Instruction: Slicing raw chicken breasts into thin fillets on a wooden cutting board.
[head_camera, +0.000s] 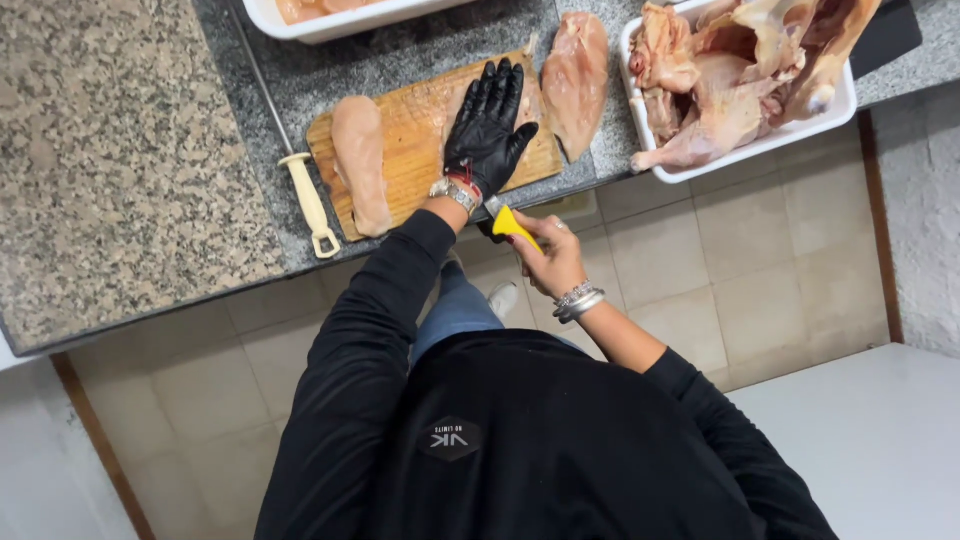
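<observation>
My left hand (490, 125), in a black glove, lies flat with fingers spread on a raw chicken piece (531, 108) on a wooden cutting board (410, 130); the glove hides most of the piece. My bare right hand (553, 262) grips a yellow-handled knife (512, 224) at the counter's front edge. Its blade points toward the board and under my left wrist, mostly hidden. A second raw chicken breast (360, 160) lies on the left part of the board.
Another breast (575, 80) lies on the granite counter (120, 160) right of the board. A white tray (760, 145) of chicken carcass pieces stands at right, another white tray (340, 22) at the back. A cream-handled sharpening steel (308, 200) lies left of the board.
</observation>
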